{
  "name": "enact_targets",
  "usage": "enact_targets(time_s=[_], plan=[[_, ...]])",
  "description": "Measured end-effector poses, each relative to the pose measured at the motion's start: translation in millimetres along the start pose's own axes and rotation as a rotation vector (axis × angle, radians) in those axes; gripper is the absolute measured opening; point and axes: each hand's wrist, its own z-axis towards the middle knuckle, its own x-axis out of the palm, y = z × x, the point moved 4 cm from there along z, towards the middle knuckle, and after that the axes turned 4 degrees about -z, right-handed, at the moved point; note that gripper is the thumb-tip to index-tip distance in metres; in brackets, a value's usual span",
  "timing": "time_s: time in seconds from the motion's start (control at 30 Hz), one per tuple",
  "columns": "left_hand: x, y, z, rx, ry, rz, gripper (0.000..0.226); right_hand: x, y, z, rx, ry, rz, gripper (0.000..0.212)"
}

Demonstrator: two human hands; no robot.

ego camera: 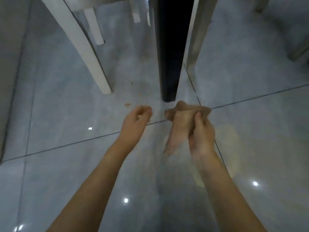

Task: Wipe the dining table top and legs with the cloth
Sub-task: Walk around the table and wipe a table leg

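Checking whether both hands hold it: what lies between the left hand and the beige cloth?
Head view: only glossy grey floor tile crossed by a dark grout line; the left hand and crumpled beige cloth are apart.

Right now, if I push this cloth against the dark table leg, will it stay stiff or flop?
Probably floppy: the cloth bunches in your right hand and its tail hangs limp. Likely light, since one hand holds it. It should mould around the table leg.

A home dining area: glossy tiled floor [66, 164], dark table leg [168, 64], white chair leg [80, 44].
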Motion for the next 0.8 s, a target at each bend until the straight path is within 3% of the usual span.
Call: enact_targets(time_s=[0.1,0.17,0.33,0.5,0.6,0.7,0.8], plan=[[-28.7,34.5,-95.8,-0.261,0.022,0.053,0.007,-37.1,10.9,-56.1,0.141,0.019,-0.043,0.029],[-48.1,19.2,-162.9,-0.398,0.0,0.019,0.008,-63.4,38.6,-99.8,0.196,0.014,-0.128,0.027],[-80.5,-134.5,-312.7,-0.584,0.033,-0.04,0.02,-119.8,189.4,-235.8,0.249,0.016,-0.33,0.022],[-110.6,-364.8,-396.7,-0.417,0.271,-0.02,0.021,-148.5,398.8,-373.6,0.181,-0.011,-0.408,0.017],[-139.5,-471.3,-413.6,-0.257,0.301,-0.038,0.013,-162.2,503.6,-443.5,0.06,-0.045,-0.447,0.016],[-165.7,-538.4,-419.9,-0.123,0.294,-0.058,0.024,-180.6,562.0,-505.3,-0.039,-0.137,-0.462,0.019],[-183.9,-561.5,-421.9,-0.045,0.3,-0.051,0.017,-207.2,568.9,-549.8,-0.087,-0.249,-0.45,0.025]])
